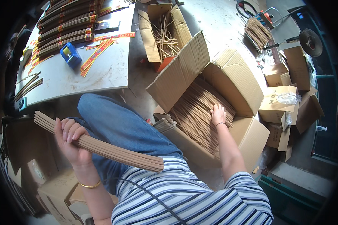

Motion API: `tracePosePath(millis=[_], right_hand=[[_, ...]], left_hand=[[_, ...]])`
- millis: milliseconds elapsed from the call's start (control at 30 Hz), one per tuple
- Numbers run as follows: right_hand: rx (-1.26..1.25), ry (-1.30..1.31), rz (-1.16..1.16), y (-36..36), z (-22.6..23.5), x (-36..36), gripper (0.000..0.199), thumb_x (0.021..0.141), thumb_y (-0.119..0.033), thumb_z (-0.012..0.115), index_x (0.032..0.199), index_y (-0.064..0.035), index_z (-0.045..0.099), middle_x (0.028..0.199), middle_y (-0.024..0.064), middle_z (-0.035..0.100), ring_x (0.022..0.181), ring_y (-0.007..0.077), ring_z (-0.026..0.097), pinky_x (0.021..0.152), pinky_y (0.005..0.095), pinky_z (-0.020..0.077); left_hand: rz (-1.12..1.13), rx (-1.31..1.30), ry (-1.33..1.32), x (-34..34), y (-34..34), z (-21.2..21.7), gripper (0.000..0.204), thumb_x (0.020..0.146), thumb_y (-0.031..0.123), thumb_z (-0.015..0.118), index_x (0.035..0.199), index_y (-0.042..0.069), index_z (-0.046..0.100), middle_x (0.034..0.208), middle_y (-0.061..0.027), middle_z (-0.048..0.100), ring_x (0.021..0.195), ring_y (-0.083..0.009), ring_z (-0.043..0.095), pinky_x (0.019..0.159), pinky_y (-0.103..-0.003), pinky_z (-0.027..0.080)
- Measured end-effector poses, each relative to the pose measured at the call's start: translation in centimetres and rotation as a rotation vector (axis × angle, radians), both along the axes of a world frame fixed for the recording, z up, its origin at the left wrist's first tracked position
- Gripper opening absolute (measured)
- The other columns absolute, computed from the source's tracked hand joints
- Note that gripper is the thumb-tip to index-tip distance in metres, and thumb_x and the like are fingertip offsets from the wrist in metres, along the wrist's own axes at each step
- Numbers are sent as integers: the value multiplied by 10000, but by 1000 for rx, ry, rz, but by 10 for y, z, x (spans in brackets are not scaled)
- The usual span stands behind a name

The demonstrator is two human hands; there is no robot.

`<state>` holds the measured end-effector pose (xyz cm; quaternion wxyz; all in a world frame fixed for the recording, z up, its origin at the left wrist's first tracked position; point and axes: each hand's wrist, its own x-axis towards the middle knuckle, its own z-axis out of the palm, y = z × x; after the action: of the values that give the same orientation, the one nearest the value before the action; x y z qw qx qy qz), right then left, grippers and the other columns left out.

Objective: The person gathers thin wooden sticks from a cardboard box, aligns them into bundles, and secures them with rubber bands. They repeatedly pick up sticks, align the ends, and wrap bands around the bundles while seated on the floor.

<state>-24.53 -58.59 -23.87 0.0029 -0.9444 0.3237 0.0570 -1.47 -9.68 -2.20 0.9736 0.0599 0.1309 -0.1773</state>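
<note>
My left hand (72, 138) is closed around a bundle of brown incense sticks (120, 152), held at a slant above my lap. The sticks lie side by side, their ends nearly even at the right. Within an open cardboard box (246, 80) lies a thick layer of loose incense sticks (193, 112). My right hand (218, 114) reaches into this box, its fingers curled down onto sticks near the right side. The fingertips are partly hidden among them.
A white table (112, 75) at upper left carries wrapped stick bundles (65, 32), a blue tape dispenser (70, 55) and red-yellow paper strips (97, 56). Another carton (148, 37) with scattered sticks stands beyond. Several cardboard boxes (278, 103) pile up at right.
</note>
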Motion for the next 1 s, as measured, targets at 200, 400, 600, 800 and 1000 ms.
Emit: tracePosePath(millis=[200, 400, 600, 800, 1000], right_hand=[[80, -237, -132, -2, 42, -17, 157, 930, -197, 517, 1030, -80, 483, 963, 148, 631, 866, 370, 598, 704, 473, 457], [501, -668, 88, 79, 179, 54, 156, 981, -176, 471, 982, -26, 512, 625, 61, 482, 533, 155, 452, 513, 294, 377], [1684, -76, 298, 230, 280, 161, 229, 1005, -171, 423, 1155, -32, 524, 740, -38, 449, 604, 22, 389, 522, 167, 335], [1099, 24, 817, 293, 282, 207, 213, 957, -167, 495, 1048, -11, 607, 845, 129, 504, 709, 254, 534, 684, 318, 458], [1109, -50, 1070, 321, 251, 224, 494, 839, -396, 673, 1118, -9, 546, 977, 129, 575, 876, 246, 581, 798, 342, 466]], left_hand=[[-19, -9, -36, -2, 2, 0, 287, 991, 229, 462, 741, 100, 406, 572, 34, 371, 495, -57, 392, 514, -210, 391], [67, 239, 30, -4, -21, 5, 226, 958, 232, 541, 765, 135, 471, 672, 56, 487, 613, -33, 520, 597, -188, 503], [1, 297, -36, -11, -67, 8, 270, 938, 347, 558, 786, 139, 481, 1152, -192, 613, 1139, -304, 563, 1007, -423, 443], [137, 387, -21, -15, -42, 18, 334, 923, 414, 552, 1026, 98, 517, 1195, -202, 586, 1134, -293, 567, 989, -418, 470], [263, 382, -9, -3, -16, 10, 251, 935, 296, 589, 1126, 144, 531, 769, 64, 507, 727, -37, 524, 755, -257, 504]])
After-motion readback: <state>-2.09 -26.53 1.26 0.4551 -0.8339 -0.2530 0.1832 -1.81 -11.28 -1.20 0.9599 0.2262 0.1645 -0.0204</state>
